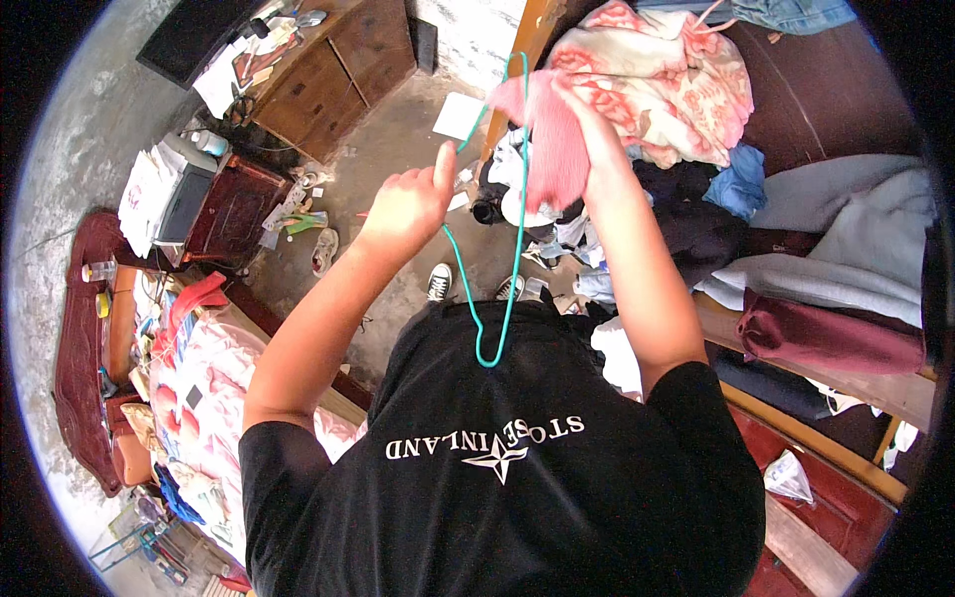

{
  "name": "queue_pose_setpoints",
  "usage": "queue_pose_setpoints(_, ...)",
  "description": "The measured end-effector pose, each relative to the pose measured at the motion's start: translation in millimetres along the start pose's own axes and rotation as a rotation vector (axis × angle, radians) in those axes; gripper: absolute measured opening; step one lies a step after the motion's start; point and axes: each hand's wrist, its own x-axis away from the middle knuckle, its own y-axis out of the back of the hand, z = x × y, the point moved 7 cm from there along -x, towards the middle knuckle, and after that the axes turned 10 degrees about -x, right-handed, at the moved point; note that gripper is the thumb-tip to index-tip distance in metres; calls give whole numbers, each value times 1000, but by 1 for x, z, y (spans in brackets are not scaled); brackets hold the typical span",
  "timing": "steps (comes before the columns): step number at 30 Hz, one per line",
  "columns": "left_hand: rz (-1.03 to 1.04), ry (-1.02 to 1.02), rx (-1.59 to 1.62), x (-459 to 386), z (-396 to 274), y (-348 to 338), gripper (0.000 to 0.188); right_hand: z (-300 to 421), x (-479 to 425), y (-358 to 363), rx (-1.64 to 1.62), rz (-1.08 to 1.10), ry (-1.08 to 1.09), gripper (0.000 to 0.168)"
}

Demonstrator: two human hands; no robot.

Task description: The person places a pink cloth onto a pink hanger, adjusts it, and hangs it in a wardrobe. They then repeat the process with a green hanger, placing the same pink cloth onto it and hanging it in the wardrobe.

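My left hand (414,195) is closed around one side of a teal wire clothes hanger (521,224), its index finger lying along the wire. The hanger stretches out in front of my shirt, with one rounded end close to my waist. In my right hand (597,138) is a pink knitted-looking garment (556,149), gathered near its top and drooping below. The pink fabric meets the far part of the hanger; whether it is hooked over the wire cannot be told. My right fingers are mostly hidden by the cloth.
A floral blanket (664,82) and heaped clothes (690,209) fill the wooden shelving at right. On the left stand a bed with pink bedding (216,358), a dark red cabinet (235,205) and a wooden desk (336,74). A loose shoe (324,251) lies on the concrete floor (358,291).
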Motion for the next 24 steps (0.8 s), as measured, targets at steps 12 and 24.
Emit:
queue_pose_setpoints(12, -41, -70, 0, -1, 2, 8, 61, 35, -30, -15, -16, 59, 174, 34)
queue_pose_setpoints(24, -64, 461, -146, -30, 93, 2, 38, -34, 83, -41, 94, 279, -164, 39)
